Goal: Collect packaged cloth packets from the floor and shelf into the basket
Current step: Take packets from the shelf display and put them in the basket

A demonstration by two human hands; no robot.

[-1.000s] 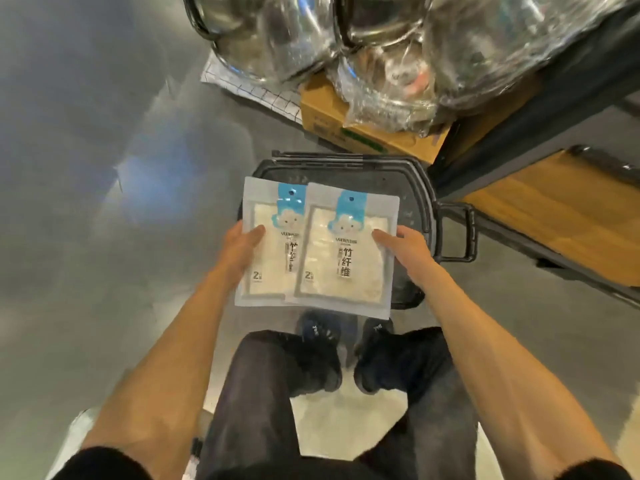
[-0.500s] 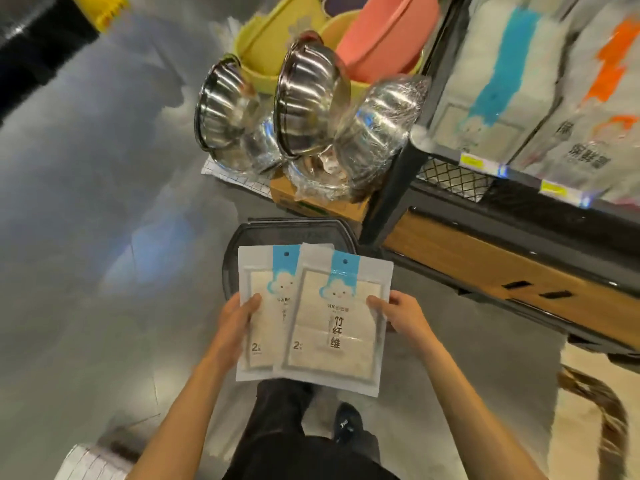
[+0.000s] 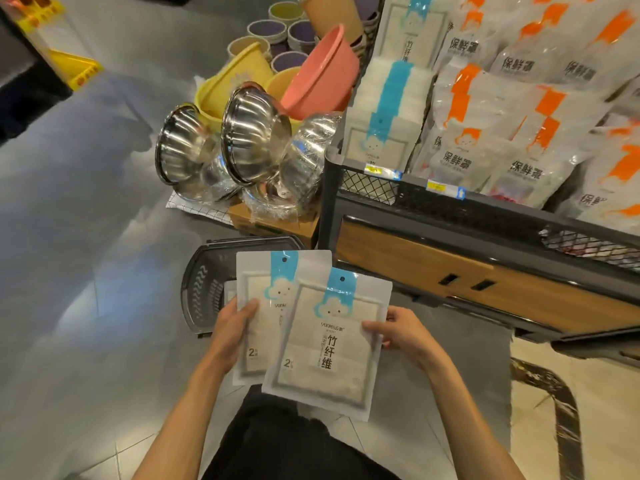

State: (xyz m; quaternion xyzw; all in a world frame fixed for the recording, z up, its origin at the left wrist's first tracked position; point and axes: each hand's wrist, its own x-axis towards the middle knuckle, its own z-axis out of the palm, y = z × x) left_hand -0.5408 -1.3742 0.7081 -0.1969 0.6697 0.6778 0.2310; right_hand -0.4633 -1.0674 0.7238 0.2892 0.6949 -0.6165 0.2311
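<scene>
Two white cloth packets with blue cloud labels are held in front of me, overlapping. My left hand (image 3: pixel 232 330) grips the rear packet (image 3: pixel 256 306) at its left edge. My right hand (image 3: pixel 401 332) grips the front packet (image 3: pixel 329 344) at its right edge. Beneath them on the floor stands the black basket (image 3: pixel 201 289), mostly hidden by the packets, with a pale packet partly showing inside. More packets of the same kind (image 3: pixel 384 133) stand on the shelf at the upper right.
Steel bowls (image 3: pixel 242 143) wrapped in film lie on a cardboard box beside the basket. Behind them are yellow and pink plastic tubs (image 3: pixel 318 74). The black shelf rack (image 3: pixel 450 209) with orange-labelled bags stands right, over a wooden base. Grey floor stretches left.
The view has tilted up from the basket toward the shelf. Both packets have risen with my hands and sit higher over the basket, the front one shifted right.
</scene>
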